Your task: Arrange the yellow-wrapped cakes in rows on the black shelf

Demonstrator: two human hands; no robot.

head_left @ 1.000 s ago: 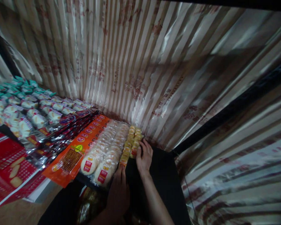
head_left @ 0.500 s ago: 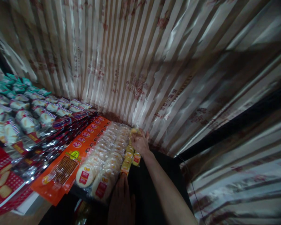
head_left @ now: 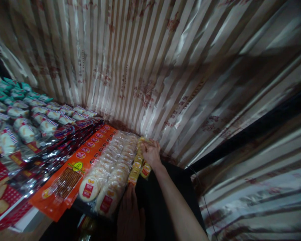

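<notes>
My right hand (head_left: 151,153) reaches far back over the row of small yellow snack packets (head_left: 137,165), its fingers curled on the packets at the row's far end near the striped wall. My left hand (head_left: 130,216) lies flat at the near end of the same row, fingertips touching the front yellow packet. Left of that row stand rows of round white rice-cracker packs (head_left: 107,174) with red labels.
Orange snack bags (head_left: 72,169) lie left of the crackers, then dark red bags (head_left: 65,140), white and teal packs (head_left: 20,113) and red boxes (head_left: 2,194). A shiny striped sheet (head_left: 145,67) covers the back and right walls. A black surface (head_left: 175,187) lies under my right arm.
My right hand has moved from the near middle of the yellow packet row to its far end. My left hand has stayed at the front; the view shifted slightly.
</notes>
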